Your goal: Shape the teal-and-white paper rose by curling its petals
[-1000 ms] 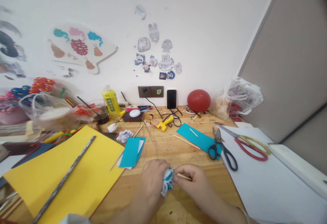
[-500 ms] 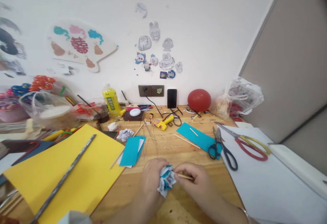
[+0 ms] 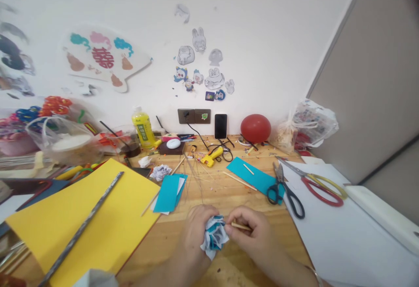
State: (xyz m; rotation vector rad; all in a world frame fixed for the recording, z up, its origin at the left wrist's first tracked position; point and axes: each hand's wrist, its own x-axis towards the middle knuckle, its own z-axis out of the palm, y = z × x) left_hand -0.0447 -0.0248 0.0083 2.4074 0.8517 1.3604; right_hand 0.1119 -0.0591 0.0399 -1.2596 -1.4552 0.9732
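Observation:
Near the front of the wooden table, my left hand [image 3: 198,231] is closed round a paper flower [image 3: 214,236] with white and blue petals. My right hand [image 3: 248,233] pinches a thin wooden stick [image 3: 241,226], its fingertips at the flower's right edge. Left of the hands are folded blue paper pieces [image 3: 167,194], with a crumpled white paper flower [image 3: 160,172] behind them. A blue paper strip [image 3: 250,174] lies to the right, under black-handled scissors [image 3: 284,190].
Yellow paper [image 3: 131,199] with a dark strip covers the left side. Scissors with red and yellow handles [image 3: 322,189] rest on white paper at right. A yellow glue gun [image 3: 212,157], phone [image 3: 220,126], red balloon [image 3: 255,128] and bottle [image 3: 143,128] stand behind.
The flower has turned slightly and shifted a little down and to the right, showing more of its petals. My right hand has moved slightly right with the stick.

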